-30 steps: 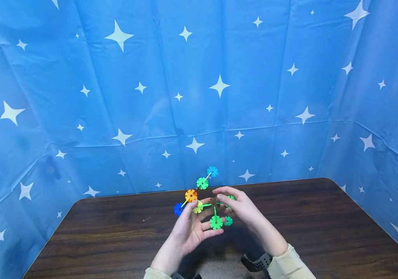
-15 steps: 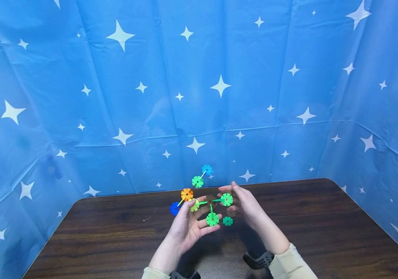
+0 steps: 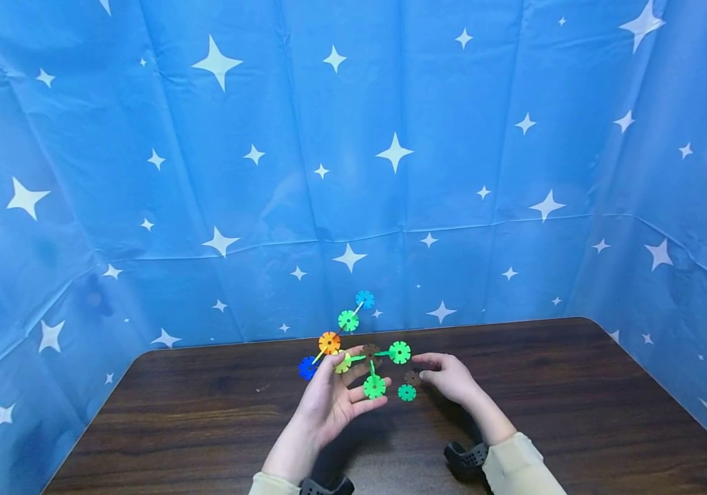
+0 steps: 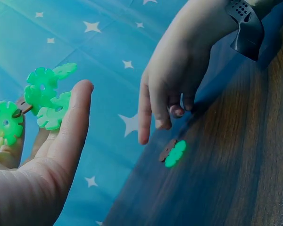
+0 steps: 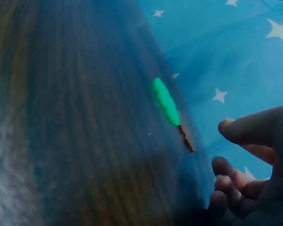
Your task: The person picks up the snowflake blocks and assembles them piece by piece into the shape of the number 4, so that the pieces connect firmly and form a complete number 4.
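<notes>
My left hand (image 3: 329,409) holds up a chain of notched plastic snowflake discs, its thumb on the yellow disc (image 3: 342,362). From there the chain runs to an orange disc (image 3: 329,342), a dark blue disc (image 3: 307,368), a green disc (image 3: 349,320) and a light blue disc (image 3: 364,299). On its other side a brown disc (image 3: 371,353) bears green discs, one of them at the right end (image 3: 399,353). My right hand (image 3: 449,379) holds nothing, fingers spread, beside a loose brown disc (image 5: 186,139) and green disc (image 5: 166,101) on the table.
The dark wood-grain table (image 3: 205,426) lies under both hands. A blue curtain (image 3: 353,172) with white stars hangs behind its far edge and along the sides. Black straps (image 3: 466,457) with cameras sit at the wrists.
My right hand has let go of the chain's right green disc and moved right and down to the loose discs. My left hand has drifted slightly left with the chain.
</notes>
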